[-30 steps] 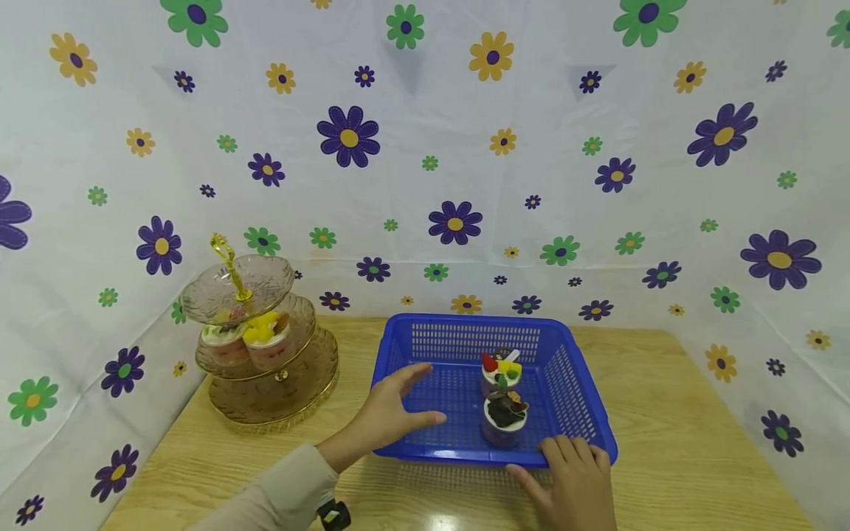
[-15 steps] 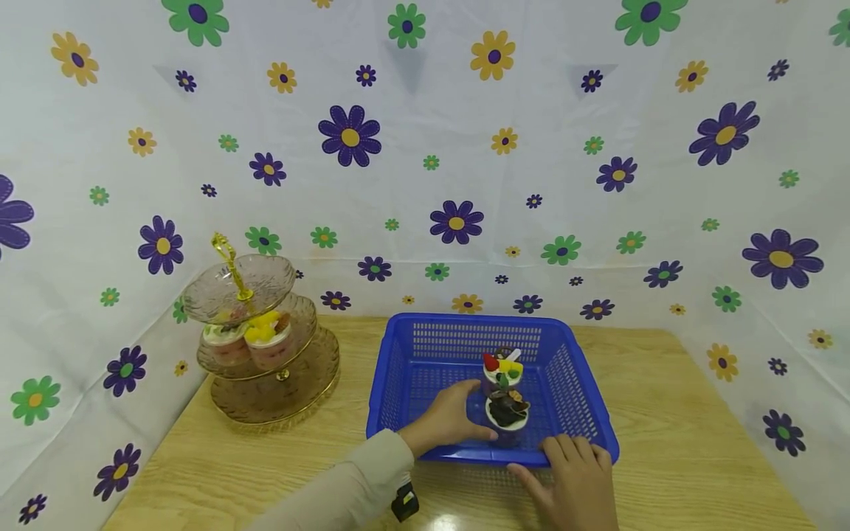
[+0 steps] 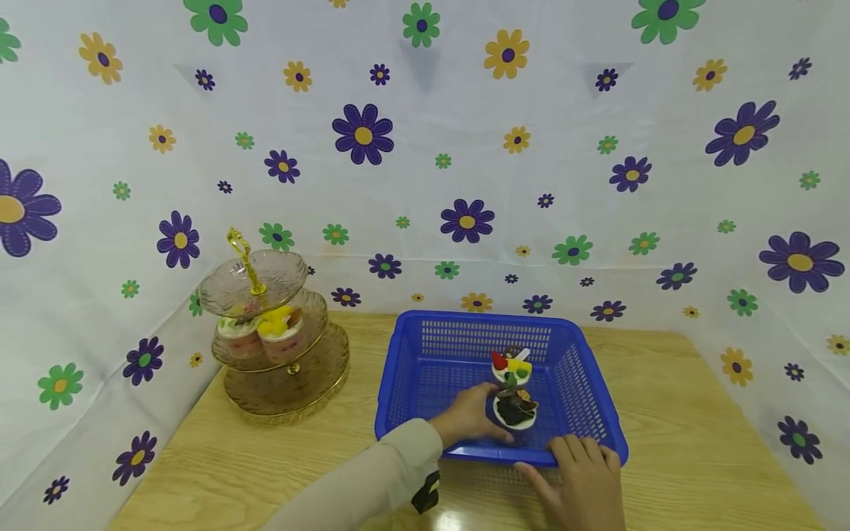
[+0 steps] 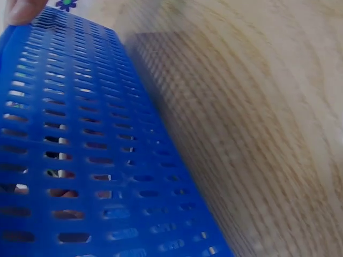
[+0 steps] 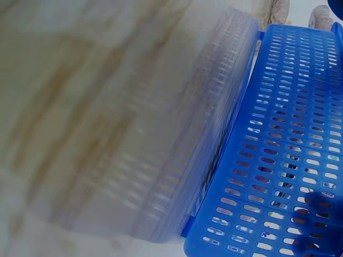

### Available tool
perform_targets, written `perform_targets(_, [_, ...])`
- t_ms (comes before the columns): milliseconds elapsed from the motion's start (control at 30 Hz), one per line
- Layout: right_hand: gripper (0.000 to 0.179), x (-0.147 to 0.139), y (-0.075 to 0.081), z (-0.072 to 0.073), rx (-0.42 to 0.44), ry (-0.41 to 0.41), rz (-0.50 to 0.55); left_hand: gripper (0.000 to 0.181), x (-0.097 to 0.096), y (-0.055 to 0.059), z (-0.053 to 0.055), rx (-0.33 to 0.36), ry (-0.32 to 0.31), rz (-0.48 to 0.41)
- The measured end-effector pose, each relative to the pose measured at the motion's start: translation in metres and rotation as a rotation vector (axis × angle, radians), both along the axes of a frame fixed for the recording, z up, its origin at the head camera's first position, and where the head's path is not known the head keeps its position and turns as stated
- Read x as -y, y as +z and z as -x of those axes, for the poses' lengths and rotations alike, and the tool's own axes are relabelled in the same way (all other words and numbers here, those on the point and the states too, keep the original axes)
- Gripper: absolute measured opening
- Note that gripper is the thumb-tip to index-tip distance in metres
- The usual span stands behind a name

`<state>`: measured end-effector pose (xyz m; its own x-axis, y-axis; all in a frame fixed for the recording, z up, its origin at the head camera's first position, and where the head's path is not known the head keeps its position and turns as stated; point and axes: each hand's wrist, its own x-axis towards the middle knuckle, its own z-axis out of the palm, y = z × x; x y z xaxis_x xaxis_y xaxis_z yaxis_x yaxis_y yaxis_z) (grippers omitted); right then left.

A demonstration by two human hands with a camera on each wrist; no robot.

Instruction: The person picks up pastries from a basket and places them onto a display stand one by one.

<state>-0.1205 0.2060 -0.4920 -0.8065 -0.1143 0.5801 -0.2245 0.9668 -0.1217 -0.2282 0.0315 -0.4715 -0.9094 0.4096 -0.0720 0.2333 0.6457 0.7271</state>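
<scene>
Inside a blue plastic basket [image 3: 491, 318] stand two dessert cups, one close behind the other. The nearer dessert cup [image 3: 515, 413] has a dark chocolate-like topping on white cream; the farther fruit-topped cup [image 3: 513, 366] carries red and yellow pieces. My left hand [image 3: 468, 414] reaches over the basket's front rim and holds the chocolate-topped cup from its left side, thumb in front and fingers behind. With my right hand [image 3: 584, 476] I grip the front rim near its right corner, fingers over the edge and thumb outside. Both wrist views mostly show the basket's slotted wall [image 4: 91, 139].
A three-tier stand [image 3: 285, 402] with a gold handle is at the left; its middle tier bears two more dessert cups, one yellow-topped [image 3: 282, 335]. The wooden table [image 3: 684, 413] meets a flower-printed white cloth [image 3: 425, 221] behind and at both sides.
My left hand has moved right, from over the basket's left part to the chocolate-topped cup, and closed round it. My right hand stays on the rim. The head view has shifted slightly left.
</scene>
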Motion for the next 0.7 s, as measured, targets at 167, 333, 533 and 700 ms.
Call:
perform_targets(167, [0.054, -0.0006, 0.0004, 0.0001, -0.005, -0.001, -0.001, 0.079, -0.0040, -0.0024, 0.0022, -0.044, -0.026, 0.026])
perform_targets(333, [0.055, -0.0007, -0.0008, -0.0003, -0.015, 0.002, -0.002, 0.077, -0.0059, -0.0033, 0.0020, -0.044, -0.024, 0.049])
perform_targets(533, [0.056, -0.0014, -0.0007, -0.0002, -0.028, 0.012, -0.003, 0.076, -0.0078, -0.0019, 0.0019, -0.035, -0.018, 0.064])
perform_targets(700, [0.057, -0.0003, 0.0000, 0.0006, -0.035, 0.018, -0.004, 0.075, -0.0070, -0.0008, 0.0019, -0.037, -0.016, 0.043])
